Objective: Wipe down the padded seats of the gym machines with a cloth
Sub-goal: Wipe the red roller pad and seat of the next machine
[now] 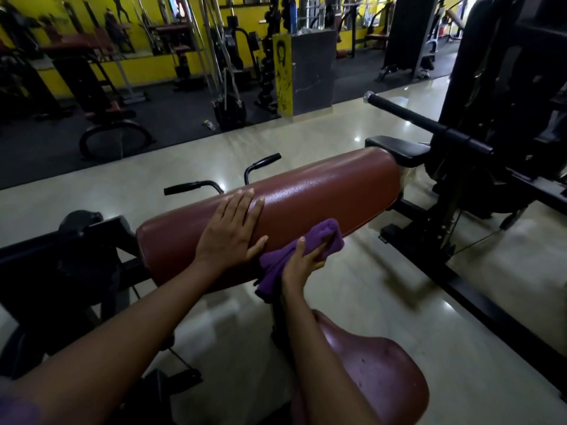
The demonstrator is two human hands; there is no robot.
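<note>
Inspector: Nearest you, low at the right, sits the small maroon seat (383, 384), with your right forearm passing over its left edge. No cloth is on it.

Operator: Where is the cloth, then?

Inspector: Your purple cloth (331, 237) is bunched against the near edge of the long maroon pad (322, 191), roughly midway along it, with one tail hanging below. Your right hand (302, 265) grips it, thumb on top, the rest curled into the folds. Your left hand (233, 231) lies flat on the pad's top just left of the cloth, its fingers (242, 207) straight and close together, holding nothing.

Operator: Which way should the next stroke run?

Inspector: In my judgement, along the pad's long axis, which runs from the left end by the dark frame up to the right end beside the black pad (399, 148). The longer bare stretch lies to the right of the cloth, and your right hand is the nearer to it. Your left hand blocks the way leftward. The top face shines, but I cannot tell whether from damp or from the lamps.

Operator: Any risk?

Inspector: At present the cloth meets only the near edge. The crown, and the far edge by the two black handles (264, 162), would be missed unless you carry the stroke over. Mind the hanging tail near the frame.
</note>
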